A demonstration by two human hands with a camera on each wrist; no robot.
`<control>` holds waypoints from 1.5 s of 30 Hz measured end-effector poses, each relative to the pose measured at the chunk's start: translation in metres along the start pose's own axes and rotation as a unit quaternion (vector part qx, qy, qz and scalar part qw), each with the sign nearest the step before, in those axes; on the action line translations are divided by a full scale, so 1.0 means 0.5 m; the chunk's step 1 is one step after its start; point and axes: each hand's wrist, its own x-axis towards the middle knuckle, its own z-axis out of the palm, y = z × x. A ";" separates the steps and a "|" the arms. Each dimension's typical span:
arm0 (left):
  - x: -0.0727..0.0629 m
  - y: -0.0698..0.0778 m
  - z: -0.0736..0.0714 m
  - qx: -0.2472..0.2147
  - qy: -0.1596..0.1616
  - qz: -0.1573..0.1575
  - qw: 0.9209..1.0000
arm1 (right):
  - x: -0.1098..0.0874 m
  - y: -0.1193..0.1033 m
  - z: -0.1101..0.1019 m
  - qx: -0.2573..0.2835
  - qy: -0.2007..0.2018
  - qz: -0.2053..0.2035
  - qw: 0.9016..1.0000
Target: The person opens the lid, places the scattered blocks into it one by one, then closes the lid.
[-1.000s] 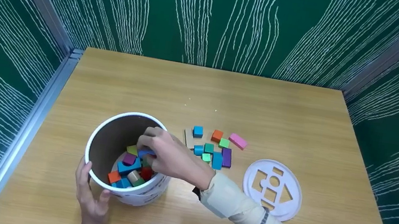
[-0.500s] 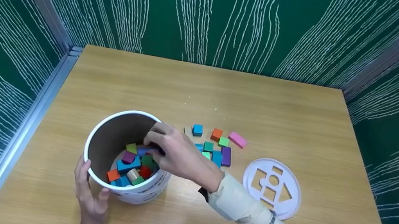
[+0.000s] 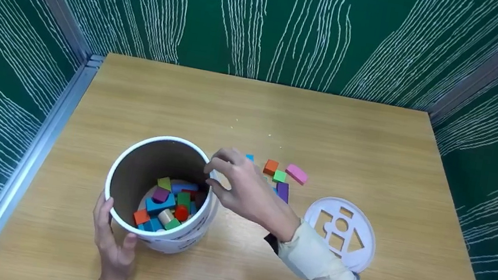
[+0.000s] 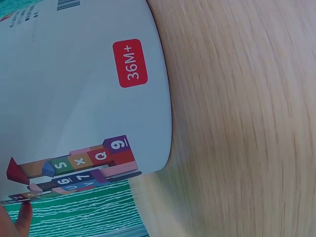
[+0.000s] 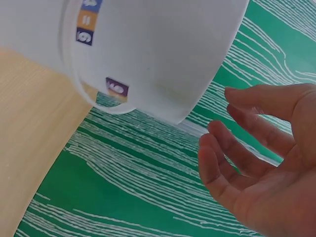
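A white bucket (image 3: 171,246) with a wide round mouth stands at left centre of the table. Coloured blocks lie in it, among them a blue arch block (image 3: 159,205), a magenta block (image 3: 160,194), a red cylinder (image 3: 181,212) and a long blue block (image 3: 184,188). My left hand (image 3: 114,251) rests against the bucket's near left side, its fingers extended up to the rim and thumb apart. Over the right rim is my right hand (image 3: 247,186), holding nothing. In the right wrist view its loosely bent fingers (image 5: 215,173) are spread beside the bucket wall (image 5: 163,49).
Right of the bucket lie loose blocks: orange (image 3: 270,167), light green (image 3: 279,176), pink (image 3: 297,173) and purple (image 3: 282,191). My right hand hides others there. A white round lid (image 3: 363,254) with cut-out shapes lies farther right. Green patterned panels (image 3: 305,30) border the table.
My right hand has drawn up and right out of the bucket, leaving the long blue block among the others inside. My left hand has stayed at the bucket's side.
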 end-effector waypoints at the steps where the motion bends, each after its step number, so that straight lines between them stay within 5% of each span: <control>1: -0.002 -0.005 0.000 -0.001 0.000 0.000 1.000 | -0.003 0.004 0.000 -0.001 0.005 0.002 1.000; 10: -0.024 -0.054 -0.002 -0.009 0.005 -0.005 1.000 | -0.021 0.037 0.003 -0.015 0.042 0.023 0.999; 23: -0.005 -0.013 0.004 -0.039 0.026 0.039 0.998 | -0.049 0.094 0.023 -0.009 0.064 0.060 0.996; 36: -0.031 -0.072 0.000 -0.013 0.018 0.010 1.000 | -0.086 0.133 0.045 -0.012 0.055 0.143 0.988; 45: -0.019 -0.045 0.000 -0.013 0.009 0.003 1.000 | -0.103 0.166 0.079 -0.014 0.062 0.182 0.981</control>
